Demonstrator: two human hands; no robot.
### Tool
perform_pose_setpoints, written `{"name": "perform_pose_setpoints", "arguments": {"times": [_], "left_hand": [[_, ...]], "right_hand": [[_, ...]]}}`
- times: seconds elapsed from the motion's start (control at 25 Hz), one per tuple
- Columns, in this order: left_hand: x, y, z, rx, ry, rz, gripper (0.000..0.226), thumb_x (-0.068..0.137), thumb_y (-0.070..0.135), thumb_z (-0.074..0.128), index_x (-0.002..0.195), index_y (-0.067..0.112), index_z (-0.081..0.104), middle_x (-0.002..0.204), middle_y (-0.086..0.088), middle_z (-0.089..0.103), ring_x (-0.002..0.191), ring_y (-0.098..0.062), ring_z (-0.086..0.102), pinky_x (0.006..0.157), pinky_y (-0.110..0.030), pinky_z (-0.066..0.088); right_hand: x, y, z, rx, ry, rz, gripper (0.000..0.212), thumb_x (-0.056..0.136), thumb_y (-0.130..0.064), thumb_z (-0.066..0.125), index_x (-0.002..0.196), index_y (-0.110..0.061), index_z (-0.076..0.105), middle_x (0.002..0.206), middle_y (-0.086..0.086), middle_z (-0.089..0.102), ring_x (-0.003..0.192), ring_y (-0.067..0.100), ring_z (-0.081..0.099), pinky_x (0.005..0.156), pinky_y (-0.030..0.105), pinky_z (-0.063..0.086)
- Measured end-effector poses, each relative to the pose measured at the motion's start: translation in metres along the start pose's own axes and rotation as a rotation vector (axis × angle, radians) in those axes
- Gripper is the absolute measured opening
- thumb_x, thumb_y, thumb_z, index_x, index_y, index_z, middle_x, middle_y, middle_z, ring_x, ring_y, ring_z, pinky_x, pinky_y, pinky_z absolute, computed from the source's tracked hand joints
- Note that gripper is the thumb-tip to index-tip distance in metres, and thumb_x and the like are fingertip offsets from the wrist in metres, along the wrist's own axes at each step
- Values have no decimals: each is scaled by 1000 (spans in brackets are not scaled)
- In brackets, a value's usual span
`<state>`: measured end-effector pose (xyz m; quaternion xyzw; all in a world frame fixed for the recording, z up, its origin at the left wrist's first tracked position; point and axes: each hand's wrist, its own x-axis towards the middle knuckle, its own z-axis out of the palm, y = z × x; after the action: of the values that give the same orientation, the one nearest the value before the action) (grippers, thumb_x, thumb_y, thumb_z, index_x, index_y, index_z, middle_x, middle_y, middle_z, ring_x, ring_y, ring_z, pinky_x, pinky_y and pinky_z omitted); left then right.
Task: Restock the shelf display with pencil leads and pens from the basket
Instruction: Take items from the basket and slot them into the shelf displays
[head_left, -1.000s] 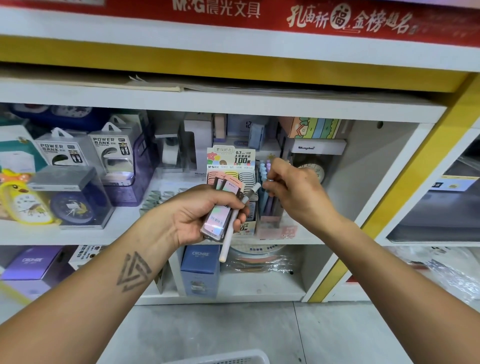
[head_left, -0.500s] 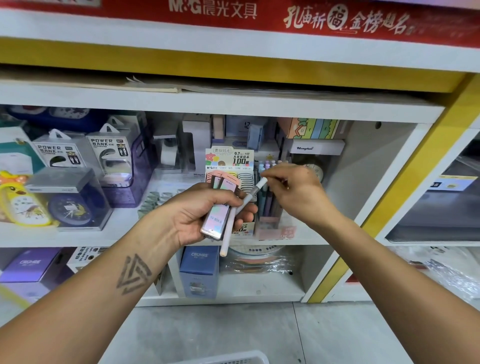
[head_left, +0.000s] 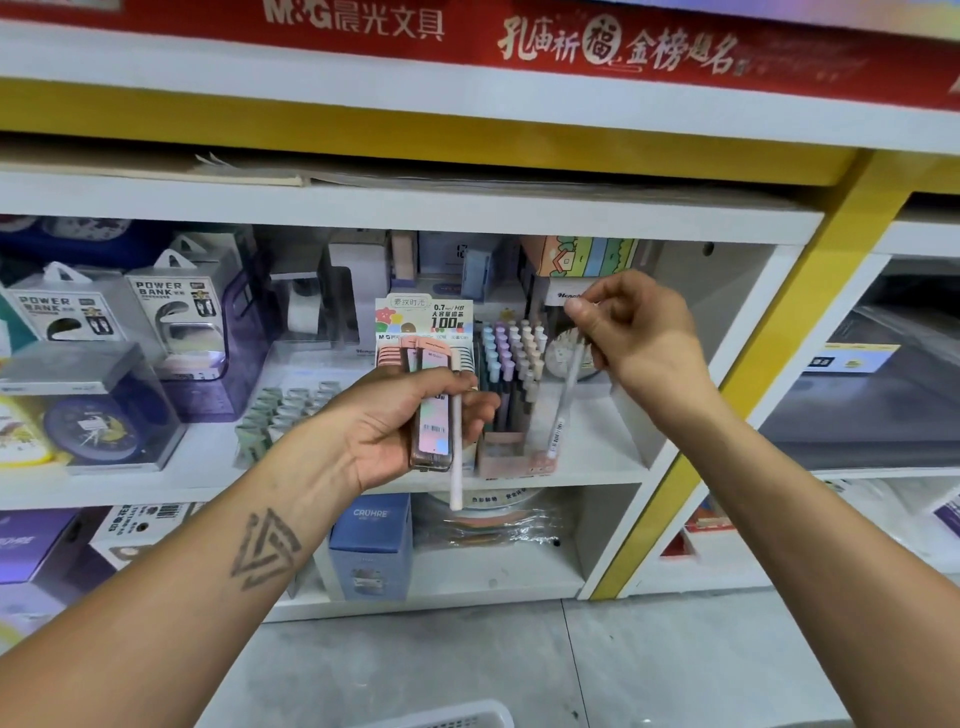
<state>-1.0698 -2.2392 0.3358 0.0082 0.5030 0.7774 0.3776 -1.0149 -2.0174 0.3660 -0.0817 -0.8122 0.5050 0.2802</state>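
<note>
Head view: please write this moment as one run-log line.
left hand: holds lead cases, one pen | right hand: pinches white pen over pen display

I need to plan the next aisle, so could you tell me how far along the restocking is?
Partly done: the pen display box on the shelf already stands nearly full of capped pens. In hand: the right hand pinches a white pen by its top, tip down beside that box. Left: the left hand grips pencil lead cases and another white pen; the basket barely shows, contents unseen.
</note>
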Motion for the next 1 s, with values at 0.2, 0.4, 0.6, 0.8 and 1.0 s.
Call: {"name": "perform_pose_setpoints", "arguments": {"times": [0.2, 0.4, 0.6, 0.8, 1.0], "left_hand": [[5, -6, 8, 31, 14, -27, 25, 84, -7, 63, 108, -7, 67, 78, -19, 70, 65, -26, 70, 59, -34, 60], [6, -10, 17, 76, 2, -8, 21, 79, -10, 66, 99, -5, 69, 77, -20, 72, 70, -30, 73, 57, -35, 61], [7, -12, 18, 88, -19, 0, 20, 74, -11, 68, 92, -2, 70, 80, -21, 73, 73, -32, 74, 55, -35, 60], [9, -12, 16, 76, -3, 7, 20, 76, -13, 67, 93, -3, 68, 79, -21, 73, 73, -33, 74, 56, -36, 60], [7, -13, 15, 87, -21, -10, 28, 65, -10, 71, 92, -5, 67, 80, -25, 72, 76, -36, 74, 55, -35, 60]], "right_hand": [[-11, 11, -9, -238, -8, -214, 12, 97, -16, 64, 107, -13, 70, 78, 3, 70, 63, 11, 65, 69, 30, 59], [-7, 14, -8, -160, 110, -246, 12, 96, -20, 65, 106, -17, 58, 79, 2, 69, 66, 13, 67, 66, 35, 59], [-8, 33, -2, -340, -16, -271, 8, 98, -18, 60, 96, -15, 52, 78, 6, 69, 74, 21, 69, 68, 48, 57], [-11, 47, 8, -414, -102, -298, 14, 98, -12, 56, 87, -15, 47, 80, 8, 64, 77, 13, 65, 70, 44, 55], [-8, 51, 13, -473, -128, -307, 8, 97, -16, 59, 90, -17, 55, 81, 6, 66, 76, 26, 65, 68, 48, 56]]}}
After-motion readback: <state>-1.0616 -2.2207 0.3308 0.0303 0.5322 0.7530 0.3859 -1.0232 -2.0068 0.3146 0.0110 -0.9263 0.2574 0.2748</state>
